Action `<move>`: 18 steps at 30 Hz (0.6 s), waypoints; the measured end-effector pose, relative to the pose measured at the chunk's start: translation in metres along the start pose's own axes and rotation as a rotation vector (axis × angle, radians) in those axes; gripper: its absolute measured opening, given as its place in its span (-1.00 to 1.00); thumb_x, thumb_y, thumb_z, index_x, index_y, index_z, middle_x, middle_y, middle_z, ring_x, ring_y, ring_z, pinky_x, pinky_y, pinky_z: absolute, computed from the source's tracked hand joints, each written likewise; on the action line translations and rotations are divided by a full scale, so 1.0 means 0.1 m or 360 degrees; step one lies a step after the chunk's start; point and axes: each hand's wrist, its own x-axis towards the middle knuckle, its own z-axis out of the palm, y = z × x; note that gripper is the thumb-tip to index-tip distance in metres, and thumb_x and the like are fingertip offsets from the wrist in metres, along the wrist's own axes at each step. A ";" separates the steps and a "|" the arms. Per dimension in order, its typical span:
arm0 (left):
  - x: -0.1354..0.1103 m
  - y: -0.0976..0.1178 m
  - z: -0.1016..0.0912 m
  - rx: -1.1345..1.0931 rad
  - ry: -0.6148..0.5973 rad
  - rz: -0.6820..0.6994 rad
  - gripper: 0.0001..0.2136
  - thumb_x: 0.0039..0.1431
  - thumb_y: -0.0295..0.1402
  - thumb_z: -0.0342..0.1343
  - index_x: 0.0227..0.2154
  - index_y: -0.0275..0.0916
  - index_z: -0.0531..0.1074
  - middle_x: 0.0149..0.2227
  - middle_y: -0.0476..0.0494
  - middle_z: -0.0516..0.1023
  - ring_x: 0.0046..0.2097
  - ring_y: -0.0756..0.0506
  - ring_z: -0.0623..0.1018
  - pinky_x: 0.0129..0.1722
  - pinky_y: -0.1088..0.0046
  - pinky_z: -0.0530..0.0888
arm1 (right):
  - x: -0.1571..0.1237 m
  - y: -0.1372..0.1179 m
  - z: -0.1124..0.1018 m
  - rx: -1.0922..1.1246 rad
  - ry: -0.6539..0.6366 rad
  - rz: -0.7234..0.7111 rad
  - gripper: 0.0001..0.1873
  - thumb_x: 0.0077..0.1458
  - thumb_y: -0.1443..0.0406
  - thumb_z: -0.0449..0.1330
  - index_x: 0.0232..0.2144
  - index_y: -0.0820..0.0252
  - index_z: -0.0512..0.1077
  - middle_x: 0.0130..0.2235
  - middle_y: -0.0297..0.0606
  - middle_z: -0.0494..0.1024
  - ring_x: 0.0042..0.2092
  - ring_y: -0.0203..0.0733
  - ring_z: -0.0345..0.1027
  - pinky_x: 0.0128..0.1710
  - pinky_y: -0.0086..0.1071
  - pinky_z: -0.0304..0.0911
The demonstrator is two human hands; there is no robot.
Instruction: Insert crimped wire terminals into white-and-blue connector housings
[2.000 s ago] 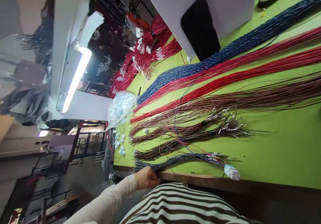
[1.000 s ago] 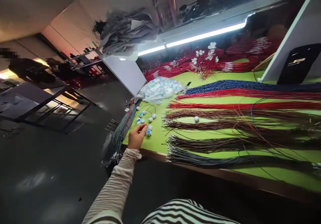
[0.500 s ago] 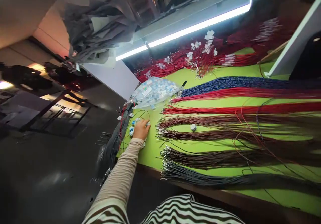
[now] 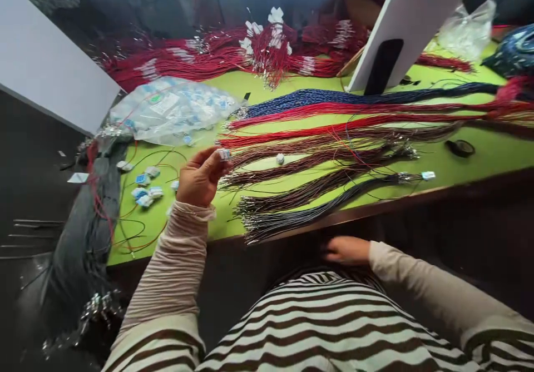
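Note:
My left hand [image 4: 201,176] is raised over the green table [image 4: 492,155], fingers pinched on a small white and blue connector housing [image 4: 224,154]. More loose connector housings [image 4: 144,188] lie on the table to its left. My right hand [image 4: 346,249] rests low against my striped shirt, below the table's front edge, fingers stretched flat and holding nothing I can see. Bundles of brown, grey, red and blue wires [image 4: 317,138] lie in rows to the right of my left hand, their terminal ends pointing left.
A clear bag of connectors [image 4: 171,110] lies at the back left. Red wire bundles [image 4: 250,49] pile along the far edge. A white board [image 4: 409,16] leans at the back right, a tape roll [image 4: 459,148] near it. Grey wires [image 4: 87,222] hang off the left edge.
My left hand has lifted off the loose connectors with one pinched in its fingers and drawn back. The view has swung right and down, and my right hand has come into sight.

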 end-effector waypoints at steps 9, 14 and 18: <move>-0.26 -0.01 0.15 -0.0385 -0.0497 -0.0552 -0.66 -0.18 -0.31 0.39 -0.29 -0.29 0.54 -0.34 -0.15 0.60 -0.40 -0.01 0.57 -0.49 0.59 0.49 | 0.53 -0.20 -0.55 -0.0497 0.0863 -0.0014 -0.72 0.16 0.46 -0.01 -0.16 0.28 0.44 -0.17 -0.10 0.51 -0.12 -0.13 0.33 -0.06 -0.19 0.33; -0.32 0.01 0.19 -0.0412 -0.0511 -0.0552 -0.69 -0.08 -0.34 0.33 -0.22 -0.30 0.53 -0.31 -0.13 0.59 -0.30 -0.03 0.60 -0.25 0.48 0.56 | 0.68 -0.09 -0.56 -0.0560 0.0851 -0.0053 -0.64 0.14 0.49 -0.02 -0.03 0.31 0.38 -0.04 -0.07 0.46 0.02 -0.13 0.26 0.06 -0.19 0.28; -0.27 0.00 0.14 -0.0370 -0.0479 -0.0660 -0.70 0.03 -0.34 0.26 -0.15 -0.31 0.48 -0.35 -0.14 0.59 -0.36 -0.03 0.60 -0.37 0.50 0.56 | 0.73 -0.31 -0.52 -0.0604 0.0764 -0.0154 -0.74 0.23 0.36 0.00 -0.11 0.28 0.42 -0.09 -0.08 0.47 -0.05 -0.14 0.28 -0.02 -0.23 0.28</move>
